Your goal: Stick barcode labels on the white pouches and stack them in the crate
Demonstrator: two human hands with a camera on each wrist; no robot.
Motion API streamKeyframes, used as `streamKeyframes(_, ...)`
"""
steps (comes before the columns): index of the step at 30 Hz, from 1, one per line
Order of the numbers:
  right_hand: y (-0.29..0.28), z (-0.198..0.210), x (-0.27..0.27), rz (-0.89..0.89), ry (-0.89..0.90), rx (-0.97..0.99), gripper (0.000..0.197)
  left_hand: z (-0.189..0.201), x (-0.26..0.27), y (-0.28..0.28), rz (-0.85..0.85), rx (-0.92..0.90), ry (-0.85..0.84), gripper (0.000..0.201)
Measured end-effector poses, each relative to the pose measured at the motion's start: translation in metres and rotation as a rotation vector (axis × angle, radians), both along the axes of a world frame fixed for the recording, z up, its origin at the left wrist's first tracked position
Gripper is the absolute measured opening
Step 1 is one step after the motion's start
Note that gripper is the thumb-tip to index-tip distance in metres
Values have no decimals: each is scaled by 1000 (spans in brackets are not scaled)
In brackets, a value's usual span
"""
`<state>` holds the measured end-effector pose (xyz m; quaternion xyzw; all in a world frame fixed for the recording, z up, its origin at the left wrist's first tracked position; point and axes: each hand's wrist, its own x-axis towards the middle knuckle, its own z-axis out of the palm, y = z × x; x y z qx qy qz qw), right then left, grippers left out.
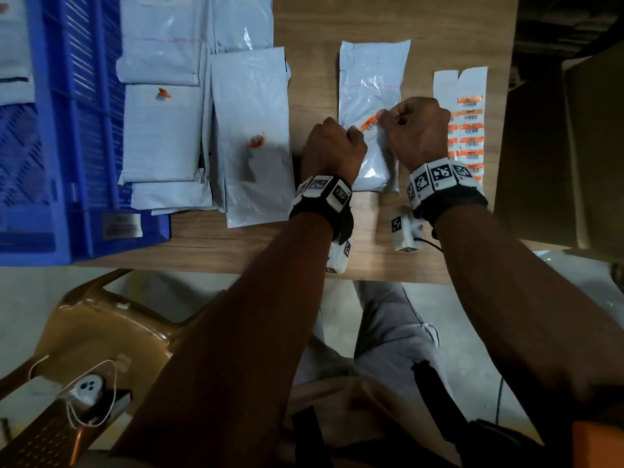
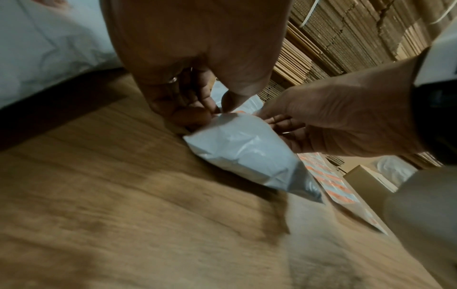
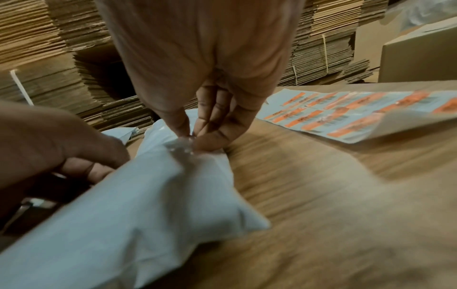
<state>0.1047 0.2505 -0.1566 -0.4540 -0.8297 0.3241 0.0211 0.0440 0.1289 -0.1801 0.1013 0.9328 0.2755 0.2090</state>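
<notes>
A white pouch (image 1: pixel 369 96) lies lengthwise on the wooden table (image 1: pixel 310 52), also seen as the pouch (image 2: pixel 245 152) and the pouch (image 3: pixel 138 205) in the wrist views. An orange barcode label (image 1: pixel 369 123) stretches across it between my hands. My left hand (image 1: pixel 337 143) pinches the label's left end and my right hand (image 1: pixel 410 126) pinches its right end, both with fingers curled. The label sheet (image 1: pixel 467 126) with several orange labels lies just right of my right hand. The blue crate (image 1: pixel 67 130) stands at the far left.
Several white pouches (image 1: pixel 251 136) lie overlapped between the crate and my left hand, two with orange labels. A cardboard box (image 1: pixel 574 146) stands past the table's right edge. A brown plastic chair (image 1: pixel 101 332) sits below left. Stacks of flat cardboard (image 3: pixel 61 58) fill the background.
</notes>
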Motion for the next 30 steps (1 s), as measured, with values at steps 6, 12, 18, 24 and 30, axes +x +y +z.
streamKeyframes(6, -7, 2, 18, -65, -12, 50, 22, -2, 3, -12, 52, -6, -16, 42)
streamKeyframes(12, -23, 21, 21, -129, 1, -12, 25, 24, -5, -20, 55, 171, -127, 23)
streamKeyframes(18, -29, 101, 30, -265, 328, -21, 15, 110, -10, -28, 69, 402, -64, 20)
streamKeyframes(24, -28, 170, 27, -189, 632, -107, 3, 185, -17, -35, 45, 648, -21, 25)
streamKeyframes(30, -41, 224, 9, -33, 741, -256, 8, 245, -33, -69, 59, 736, 50, 17)
